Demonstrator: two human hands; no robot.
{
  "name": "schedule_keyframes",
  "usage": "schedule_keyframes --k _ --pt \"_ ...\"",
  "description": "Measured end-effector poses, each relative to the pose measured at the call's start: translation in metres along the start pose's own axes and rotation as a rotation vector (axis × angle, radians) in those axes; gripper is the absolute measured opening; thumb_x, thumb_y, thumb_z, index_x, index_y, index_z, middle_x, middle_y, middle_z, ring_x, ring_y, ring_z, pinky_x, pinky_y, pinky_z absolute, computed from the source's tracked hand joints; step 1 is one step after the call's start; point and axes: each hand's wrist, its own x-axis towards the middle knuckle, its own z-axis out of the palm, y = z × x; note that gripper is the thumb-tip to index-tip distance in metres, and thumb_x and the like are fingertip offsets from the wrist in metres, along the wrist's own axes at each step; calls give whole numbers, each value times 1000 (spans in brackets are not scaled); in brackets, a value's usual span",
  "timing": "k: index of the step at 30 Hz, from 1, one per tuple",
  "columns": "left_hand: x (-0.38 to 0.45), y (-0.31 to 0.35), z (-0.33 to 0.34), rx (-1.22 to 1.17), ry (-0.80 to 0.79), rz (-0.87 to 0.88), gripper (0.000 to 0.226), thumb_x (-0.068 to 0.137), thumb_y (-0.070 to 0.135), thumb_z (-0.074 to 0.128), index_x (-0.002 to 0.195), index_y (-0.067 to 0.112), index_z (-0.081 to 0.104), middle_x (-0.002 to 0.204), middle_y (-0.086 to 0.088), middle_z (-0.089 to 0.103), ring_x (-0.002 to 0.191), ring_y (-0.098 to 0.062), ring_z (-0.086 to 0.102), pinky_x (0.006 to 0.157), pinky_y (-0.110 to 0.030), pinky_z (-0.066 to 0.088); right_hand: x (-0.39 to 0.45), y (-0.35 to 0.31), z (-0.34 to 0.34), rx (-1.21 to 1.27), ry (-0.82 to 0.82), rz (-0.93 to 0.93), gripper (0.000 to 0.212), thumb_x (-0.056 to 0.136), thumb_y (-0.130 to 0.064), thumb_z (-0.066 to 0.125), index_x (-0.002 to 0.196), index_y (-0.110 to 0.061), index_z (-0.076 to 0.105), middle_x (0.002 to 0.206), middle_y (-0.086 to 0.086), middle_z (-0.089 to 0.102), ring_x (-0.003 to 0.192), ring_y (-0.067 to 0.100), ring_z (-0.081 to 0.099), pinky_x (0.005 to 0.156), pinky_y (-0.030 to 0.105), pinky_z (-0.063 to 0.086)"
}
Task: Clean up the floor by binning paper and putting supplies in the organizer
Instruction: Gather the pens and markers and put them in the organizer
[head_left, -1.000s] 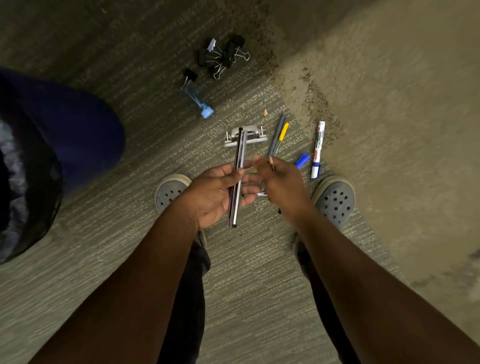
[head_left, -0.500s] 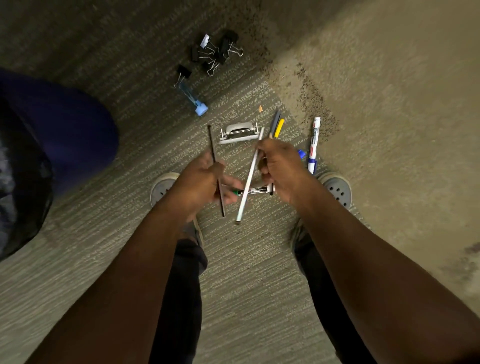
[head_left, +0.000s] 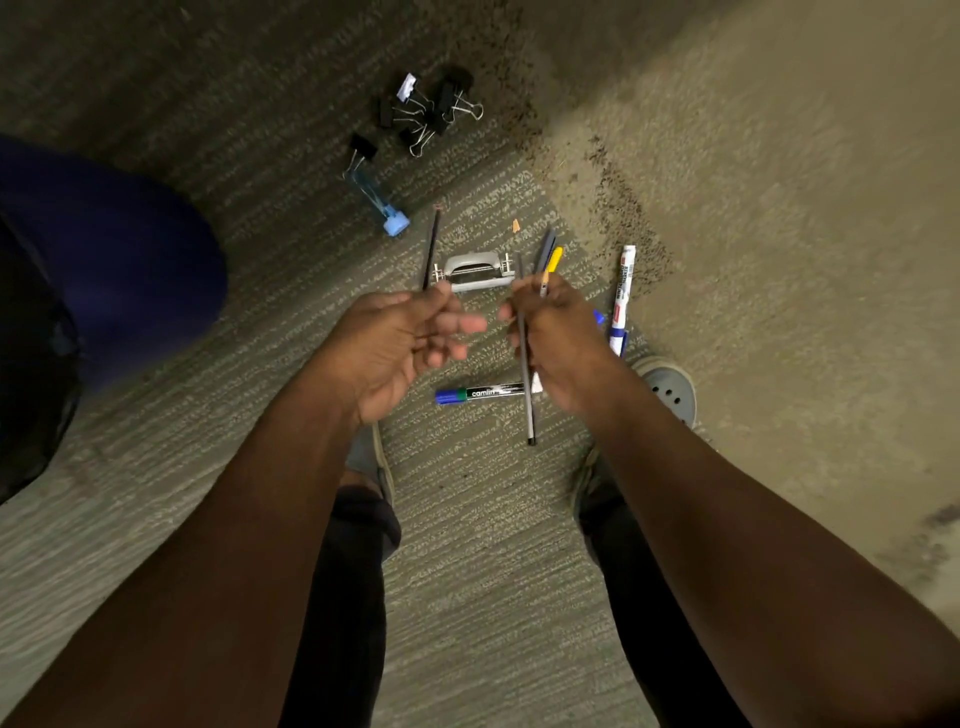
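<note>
While the left hand (head_left: 400, 338) is pinching 1 dark pencil (head_left: 430, 249) and the right hand (head_left: 556, 338) is gripping a grey pen (head_left: 525, 374), both are needing firm, steady pinches before gathering more from the carpet (head_left: 467, 545).

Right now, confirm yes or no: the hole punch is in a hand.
No, the hole punch lies on the carpet beyond both hands, touched by neither.

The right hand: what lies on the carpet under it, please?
Under the right hand, a green-and-blue marker lies on the carpet; its right end is hidden. A blue cap peeks out beside the knuckles. Anything else there is covered.
</note>
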Motion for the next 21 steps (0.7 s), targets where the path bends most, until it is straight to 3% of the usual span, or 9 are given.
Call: schedule_keyframes --k 3,6,7,9,11,13,16,18,21 --pt "5 -9 8 487 136 -58 41 99 42 50 87 9 70 54 -3 65 38 -11 48 37 -17 33 -1 8 6 -1 -15 3 8 95 -19 60 87 -20 60 87 -4 68 76 6 54 72 26 42" --pt "8 -18 15 749 174 -57 46 99 47 47 74 18 73 68 0 62 64 -15 57 62 -26 47 0 13 9 30 -28 40 7 92 -22 64 85 -21 63 97 -2 71 91 5 59 82 30 45" --pt "8 -21 18 706 146 -73 45 99 46 45 74 18 71 76 -2 63 74 -18 60 74 -33 51 0 15 10 45 -45 48 8 92 -20 64 85 -20 63 92 -1 71 89 9 62 83 34 49" --pt "7 -29 24 511 67 -135 38 102 38 43 81 17 66 84 -5 69 88 -25 65 91 -44 51 -3 20 15 134 -88 68 8 93 -14 63 86 -18 63 77 1 69 72 16 65 66 35 56" --pt "9 -36 30 315 46 -170 31 104 30 40 88 15 63 74 -2 72 84 -25 67 92 -49 53 -5 24 18 159 -66 73 8 94 -15 61 88 -18 66 69 0 68 58 15 63 50 30 53" --pt "9 -43 37 221 70 -146 30 105 27 37 92 17 62 66 1 71 75 -22 65 84 -48 55 -4 28 21 91 -4 61 11 96 -24 59 93 -17 67 71 2 66 55 15 60 45 27 48" --pt "10 -53 52 225 103 -49 23 104 28 37 106 22 60 81 -4 73 77 -24 65 71 -42 55 0 28 31 -47 42 43 33 100 -42 46 95 -18 68 85 7 71 70 19 65 56 29 47" --pt "9 -58 60 226 143 31 29 94 33 44 118 21 55 103 -7 71 93 -27 67 79 -44 55 2 27 37 -100 76 -25 40 101 -40 41 98 -12 68 99 14 70 88 25 66 76 41 53" --pt "13 -62 63 131 151 136 53 83 46 44 130 22 50 122 -2 65 111 -15 62 89 -33 53 3 22 41 -138 86 -82 38 102 -33 40 119 -10 65 125 14 62 119 27 56 107 48 40"
